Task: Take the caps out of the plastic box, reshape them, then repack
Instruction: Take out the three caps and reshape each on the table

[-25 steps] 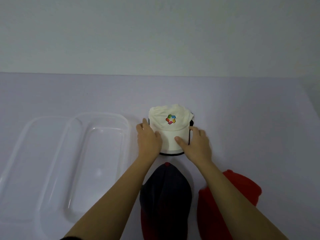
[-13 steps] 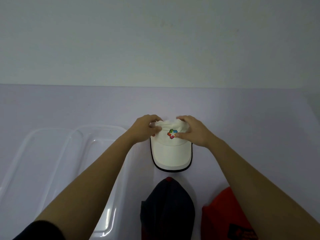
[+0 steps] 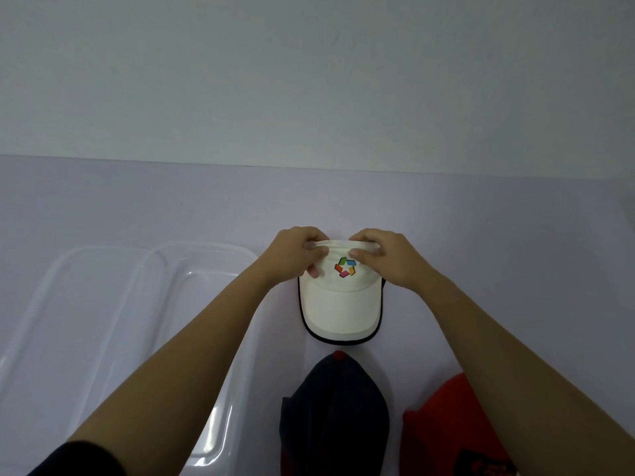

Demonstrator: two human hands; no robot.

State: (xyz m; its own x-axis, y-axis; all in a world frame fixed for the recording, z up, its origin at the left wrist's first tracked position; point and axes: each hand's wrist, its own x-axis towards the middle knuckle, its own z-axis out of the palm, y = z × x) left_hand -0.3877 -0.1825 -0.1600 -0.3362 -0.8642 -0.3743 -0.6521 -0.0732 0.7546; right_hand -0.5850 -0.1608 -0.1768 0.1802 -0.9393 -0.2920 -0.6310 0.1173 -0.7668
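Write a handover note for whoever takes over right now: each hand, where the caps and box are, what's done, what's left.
Hands: left hand and right hand each pinch the crown of the white cap, which lies on the table.
Things: navy cap and red cap lie on the near side of it; the plastic box, to their left, holds no cap.
Done: all three caps are out.
Left: finish shaping the white cap, probably check the other two, then repack.

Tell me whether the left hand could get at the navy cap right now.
Probably yes, once it lets go: the left hand is pinching the crown of the white cap, but the navy cap lies uncovered nearer the person, between the forearms.
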